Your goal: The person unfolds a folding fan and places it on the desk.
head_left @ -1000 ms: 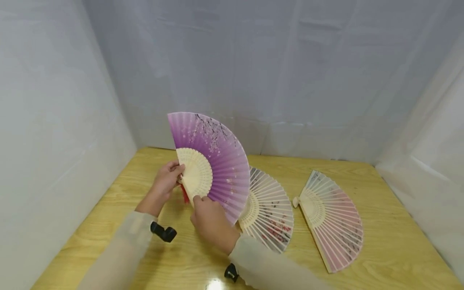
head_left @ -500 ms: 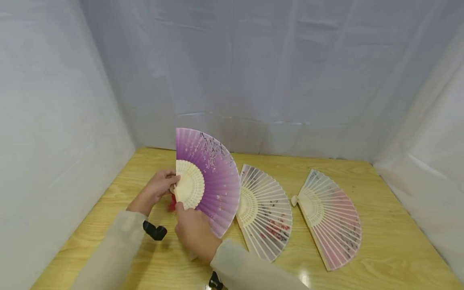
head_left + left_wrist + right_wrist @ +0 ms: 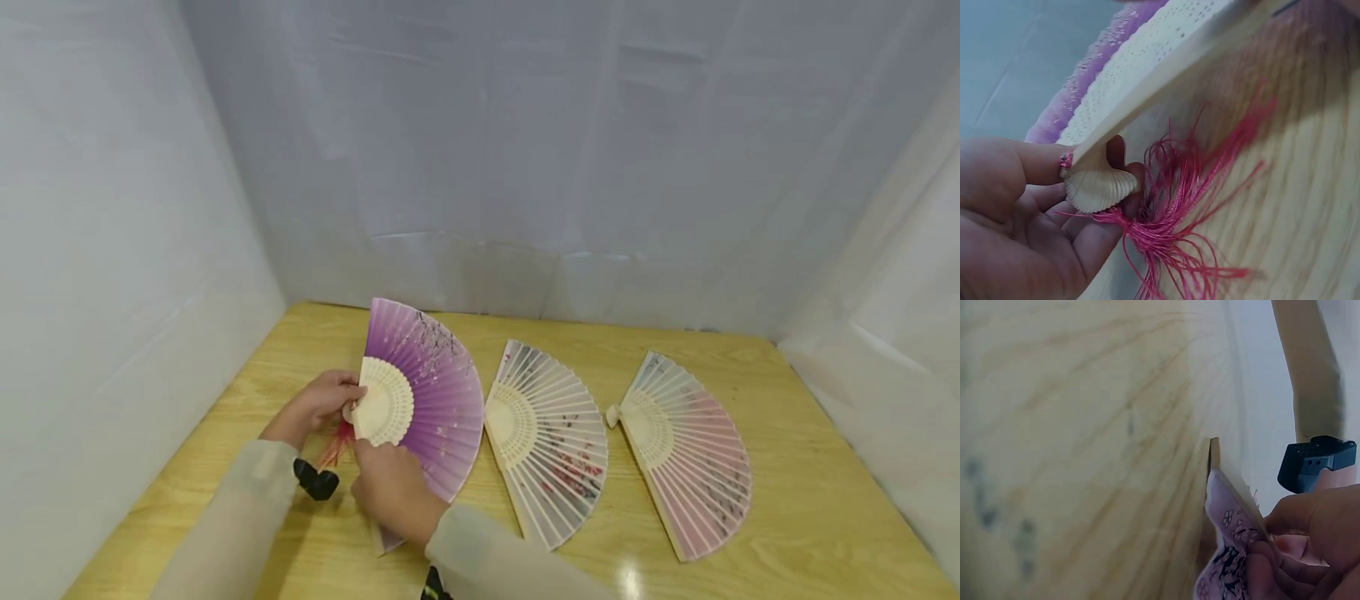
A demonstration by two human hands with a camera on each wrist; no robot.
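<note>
A purple folding fan point(image 3: 442, 392), spread wide and printed with blossom branches, is held in both hands at the left of the table. My left hand point(image 3: 324, 402) pinches it near the pivot, thumb on the pale pierced ribs. Below the pivot, in the left wrist view, a shell-shaped rib end point(image 3: 1100, 186) and a pink-red tassel point(image 3: 1166, 219) hang by the fingers. My right hand point(image 3: 397, 487) grips the near outer rib; in the right wrist view its fingers point(image 3: 1263, 569) pinch the fan's edge close to the wood.
A grey-white fan with red blossoms point(image 3: 558, 442) lies spread just right of the purple one. Farther right lies a pink and pale blue fan point(image 3: 686, 458). The wooden table point(image 3: 810, 500) is enclosed by grey-white sheeting point(image 3: 525, 167) at the back and sides.
Both hands have brought the purple fan down and slightly left, toward the tabletop. The grey-white fan, partly covered before, now shows fully. The other two fans have stayed put.
</note>
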